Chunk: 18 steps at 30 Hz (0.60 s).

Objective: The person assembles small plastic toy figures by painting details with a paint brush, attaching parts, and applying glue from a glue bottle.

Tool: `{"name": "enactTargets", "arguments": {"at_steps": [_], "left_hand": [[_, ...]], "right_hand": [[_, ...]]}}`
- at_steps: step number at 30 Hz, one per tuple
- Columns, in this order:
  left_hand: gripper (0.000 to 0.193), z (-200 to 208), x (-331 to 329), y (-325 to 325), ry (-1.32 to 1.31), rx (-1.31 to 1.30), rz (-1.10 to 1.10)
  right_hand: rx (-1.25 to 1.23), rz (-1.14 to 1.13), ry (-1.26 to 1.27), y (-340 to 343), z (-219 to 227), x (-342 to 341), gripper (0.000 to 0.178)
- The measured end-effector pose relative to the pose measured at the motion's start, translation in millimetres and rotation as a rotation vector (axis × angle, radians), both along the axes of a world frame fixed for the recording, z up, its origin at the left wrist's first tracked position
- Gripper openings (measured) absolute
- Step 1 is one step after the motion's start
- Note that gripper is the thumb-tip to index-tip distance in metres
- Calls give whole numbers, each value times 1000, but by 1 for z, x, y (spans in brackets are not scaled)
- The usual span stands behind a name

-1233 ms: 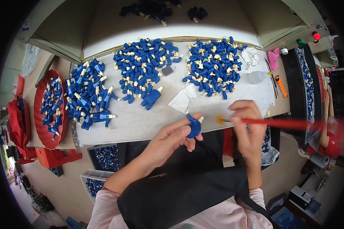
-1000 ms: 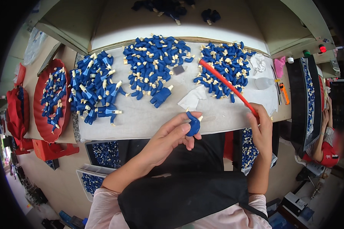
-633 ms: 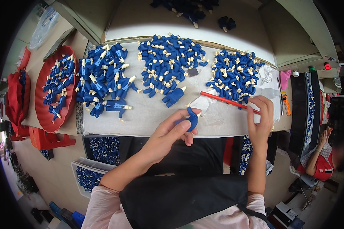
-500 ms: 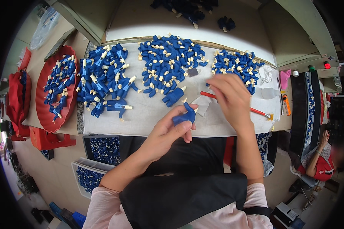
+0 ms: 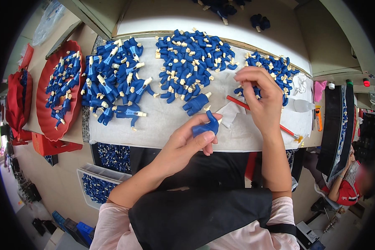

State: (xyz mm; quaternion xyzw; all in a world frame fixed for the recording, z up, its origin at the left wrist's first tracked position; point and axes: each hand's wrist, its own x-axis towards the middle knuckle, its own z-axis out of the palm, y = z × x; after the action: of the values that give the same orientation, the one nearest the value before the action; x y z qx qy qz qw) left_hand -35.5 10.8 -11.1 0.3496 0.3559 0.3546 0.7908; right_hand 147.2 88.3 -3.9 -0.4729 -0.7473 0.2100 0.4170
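Note:
My left hand point(image 5: 186, 139) is closed around a blue toy figure torso point(image 5: 205, 128); a bent arm with a cream hand sticks up from it. My right hand point(image 5: 260, 93) hovers over the near left side of the right pile of small blue toy arms point(image 5: 275, 66). Its fingers are bent, the thumb stands apart from them, and no part shows between them. Beneath this hand lies a red-handled brush point(image 5: 286, 131), its middle hidden by the wrist. Another blue torso point(image 5: 197, 103) with a cream neck lies just beyond my left hand.
Blue toy arms point(image 5: 187, 62) form a middle pile; assembled torsos point(image 5: 116, 79) lie left of it. A red scalloped tray point(image 5: 50, 129) holds more. White paper point(image 5: 231, 116), a clear container point(image 5: 303, 105) and an orange cutter point(image 5: 318, 119) lie rightward. A co-worker point(image 5: 348, 191) sits far right.
The view has shifted slightly, so the table things appear further right. My right hand has turned, its thumb now apart from the fingers. My left hand keeps hold of the torso.

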Motion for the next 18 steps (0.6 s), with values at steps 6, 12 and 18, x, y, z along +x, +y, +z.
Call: {"name": "enactTargets", "arguments": {"at_steps": [6,12,18], "left_hand": [[38,2,1,2,28,-52,-19],[34,3,6,-5,173,48,-7],[34,-1,13,-9,330,173,51]], "right_hand": [[-188,-81,212,-36,4,8,18],[-305,18,229,-68,-13,8,16],[-231,-76,391,-81,-22,-9,16]]}}
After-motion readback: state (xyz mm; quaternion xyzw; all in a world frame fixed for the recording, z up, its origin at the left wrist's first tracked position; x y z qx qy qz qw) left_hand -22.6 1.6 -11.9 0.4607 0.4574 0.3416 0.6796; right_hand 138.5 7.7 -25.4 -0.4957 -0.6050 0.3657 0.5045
